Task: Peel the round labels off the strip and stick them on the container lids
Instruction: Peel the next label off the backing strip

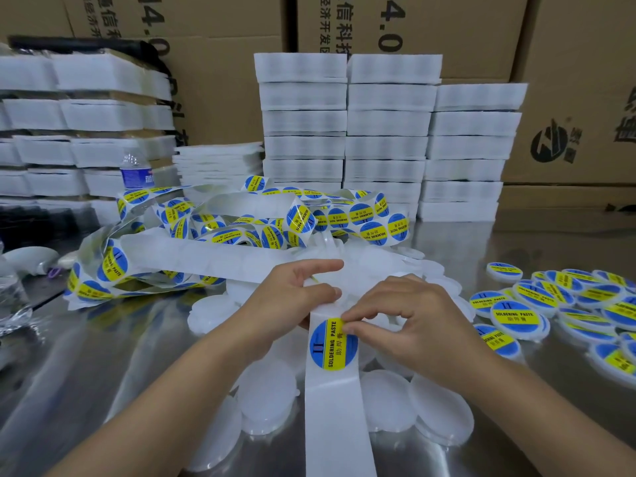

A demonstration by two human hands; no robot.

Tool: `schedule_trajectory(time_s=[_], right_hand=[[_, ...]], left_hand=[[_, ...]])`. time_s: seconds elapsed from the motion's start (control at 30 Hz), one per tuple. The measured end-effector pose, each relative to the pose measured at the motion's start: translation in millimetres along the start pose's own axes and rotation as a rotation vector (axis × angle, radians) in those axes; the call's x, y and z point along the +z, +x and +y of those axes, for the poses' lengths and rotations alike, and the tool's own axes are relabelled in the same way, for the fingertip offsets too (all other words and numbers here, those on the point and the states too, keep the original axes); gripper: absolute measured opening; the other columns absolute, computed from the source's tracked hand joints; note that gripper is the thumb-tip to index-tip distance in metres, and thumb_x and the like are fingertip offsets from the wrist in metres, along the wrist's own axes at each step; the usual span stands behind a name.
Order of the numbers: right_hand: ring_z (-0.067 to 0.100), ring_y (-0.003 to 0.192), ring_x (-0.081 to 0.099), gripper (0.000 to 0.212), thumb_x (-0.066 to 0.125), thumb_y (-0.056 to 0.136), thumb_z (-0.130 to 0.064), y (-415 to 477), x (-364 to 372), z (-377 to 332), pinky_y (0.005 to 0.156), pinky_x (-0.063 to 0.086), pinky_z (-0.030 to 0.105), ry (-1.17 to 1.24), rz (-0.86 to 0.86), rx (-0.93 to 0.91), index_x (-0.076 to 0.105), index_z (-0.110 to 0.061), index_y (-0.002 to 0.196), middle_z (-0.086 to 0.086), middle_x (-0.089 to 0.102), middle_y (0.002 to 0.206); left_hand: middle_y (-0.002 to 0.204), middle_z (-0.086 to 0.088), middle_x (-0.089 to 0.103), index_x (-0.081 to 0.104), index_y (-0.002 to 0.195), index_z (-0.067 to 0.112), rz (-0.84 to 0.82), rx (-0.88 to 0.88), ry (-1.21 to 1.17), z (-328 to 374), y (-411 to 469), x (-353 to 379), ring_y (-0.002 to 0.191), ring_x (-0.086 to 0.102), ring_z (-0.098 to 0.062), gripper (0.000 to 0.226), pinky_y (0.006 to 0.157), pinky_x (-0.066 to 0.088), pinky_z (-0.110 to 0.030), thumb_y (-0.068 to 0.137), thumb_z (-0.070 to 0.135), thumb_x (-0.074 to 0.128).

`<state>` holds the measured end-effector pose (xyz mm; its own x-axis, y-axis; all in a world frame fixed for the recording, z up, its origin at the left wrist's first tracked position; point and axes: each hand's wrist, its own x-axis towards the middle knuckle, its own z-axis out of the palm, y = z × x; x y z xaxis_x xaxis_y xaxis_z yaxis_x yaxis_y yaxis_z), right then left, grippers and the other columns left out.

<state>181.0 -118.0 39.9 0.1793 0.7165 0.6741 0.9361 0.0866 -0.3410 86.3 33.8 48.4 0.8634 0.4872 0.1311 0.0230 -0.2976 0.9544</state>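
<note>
Here, two bare forearms reach in from the lower corners of the view, over a shiny metal table, and meet near its middle. The left hand comes in from the lower left with its wrist fairly straight. Its index finger is stretched out flat toward the right, while the thumb and the curled fingers beneath it pinch the white backing strip where the strip bends. From that grip the strip runs straight down toward the viewer, between the two forearms. One round label, blue with a yellow band reading "SOLDERING PASTE", sits on the strip just below the left hand's fingers. The right hand arches over from the lower right with its fingers curled, and the tips of its thumb and index finger nip the label's upper right edge. Plain white lids lie spread on the table beneath both hands and the strip. A loose tangle of label strip is heaped behind the hands. To the right, well apart from the right hand, lies a cluster of labelled lids.
</note>
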Motion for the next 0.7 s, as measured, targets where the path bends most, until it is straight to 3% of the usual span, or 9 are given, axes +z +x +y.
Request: schedule_trajectory(time_s=[0.1,0.2,0.33,0.43,0.57,0.7], right_hand=[[0.003,0.075,0.054,0.016,0.07,0.073,-0.031,-0.1,1.0,0.2,0.073,0.035,0.015,-0.025,-0.02,0.0,0.076,-0.022,0.085,-0.014,0.068,0.076],[0.008,0.075,0.054,0.015,0.072,0.072,-0.029,-0.3,3.3,0.6,0.071,0.037,0.023,-0.063,-0.001,-0.027,0.077,-0.022,0.084,-0.008,0.068,0.076],[0.007,0.072,0.052,0.01,0.072,0.072,-0.026,-0.2,2.3,-0.2,0.068,0.034,0.019,-0.079,0.011,-0.036,0.077,-0.021,0.079,-0.008,0.065,0.073],[0.006,0.068,0.052,0.006,0.072,0.073,-0.025,-1.1,2.5,-0.8,0.067,0.036,0.025,-0.1,-0.003,-0.048,0.075,-0.02,0.074,-0.008,0.065,0.071],[0.005,0.068,0.051,0.002,0.072,0.073,-0.022,-3.1,4.2,-3.2,0.069,0.041,0.031,-0.08,-0.054,-0.051,0.073,-0.021,0.072,-0.009,0.063,0.07],[0.003,0.068,0.048,0.003,0.071,0.072,-0.023,-5.2,3.6,-6.0,0.066,0.041,0.017,-0.016,-0.117,-0.04,0.073,-0.022,0.072,-0.011,0.056,0.066]], left_hand=[[0.047,0.015,0.057,0.065,0.117,0.027,0.008,-0.007,-0.009,-2.2,1.2,0.1,0.041,0.055,-0.002,0.036,0.039,0.038,-0.01,0.086,0.009,0.063],[0.054,0.014,0.055,0.066,0.115,0.028,0.02,-0.006,-0.003,-3.2,2.2,0.8,0.041,0.054,0.0,0.035,0.039,0.037,-0.01,0.085,0.01,0.064],[0.058,0.012,0.06,0.066,0.114,0.03,0.005,-0.02,-0.019,-4.6,3.5,0.6,0.045,0.059,-0.004,0.034,0.042,0.041,-0.012,0.086,0.011,0.064],[0.066,0.005,0.06,0.065,0.114,0.033,0.04,-0.03,0.012,-6.6,5.8,0.4,0.049,0.062,-0.009,0.034,0.045,0.046,-0.017,0.085,0.014,0.065],[0.057,-0.002,0.066,0.056,0.121,0.036,0.228,0.0,0.105,-10.7,10.7,-3.9,0.051,0.062,-0.015,0.04,0.053,0.054,-0.027,0.084,0.025,0.065],[0.06,0.01,0.068,0.035,0.138,0.039,0.436,-0.003,0.099,-11.8,16.5,-17.9,0.046,0.065,-0.012,0.062,0.05,0.047,-0.025,0.083,0.036,0.064]])
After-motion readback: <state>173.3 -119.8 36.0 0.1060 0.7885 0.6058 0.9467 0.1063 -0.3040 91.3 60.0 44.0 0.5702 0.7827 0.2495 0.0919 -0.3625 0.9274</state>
